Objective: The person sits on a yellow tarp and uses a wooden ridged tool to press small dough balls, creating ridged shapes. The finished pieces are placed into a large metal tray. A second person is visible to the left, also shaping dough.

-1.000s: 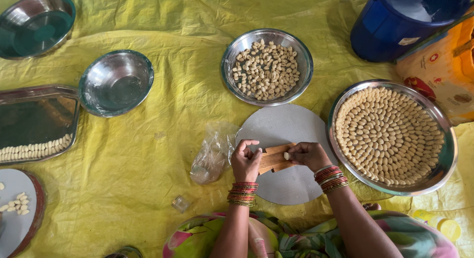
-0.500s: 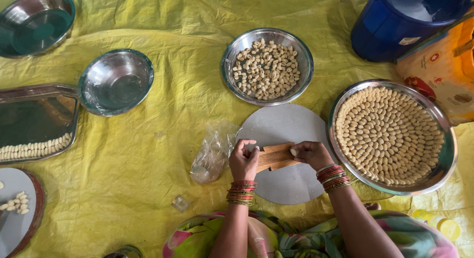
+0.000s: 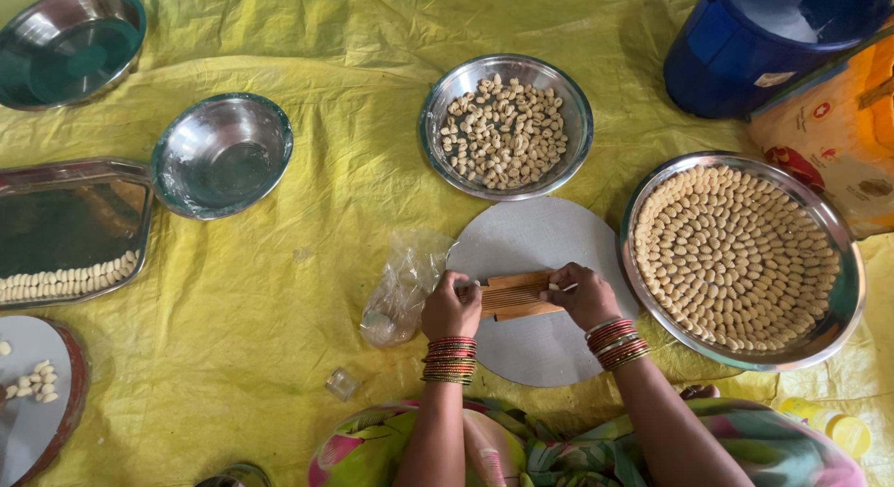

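My left hand [image 3: 450, 304] grips the left end of a small ridged wooden board [image 3: 512, 294] lying on a round grey board [image 3: 540, 347]. My right hand [image 3: 583, 293] presses on the wooden board's right end, with a pale dough piece under the fingertips. A steel bowl [image 3: 438, 147] of small dough pieces sits just beyond the grey board. To the right, a large steel plate [image 3: 843, 296] holds shaped pieces laid in rings.
A crumpled clear plastic bag [image 3: 400, 287] lies left of my hands. An empty steel bowl [image 3: 222, 154], a rectangular steel tray [image 3: 56, 226] with a row of pieces, and another bowl [image 3: 70, 42] stand at left. A blue bucket [image 3: 764, 40] and orange bag [image 3: 838, 124] are at the far right.
My right hand has slid along the wooden board toward its right end, rolling the dough piece. My left hand has stayed in place.
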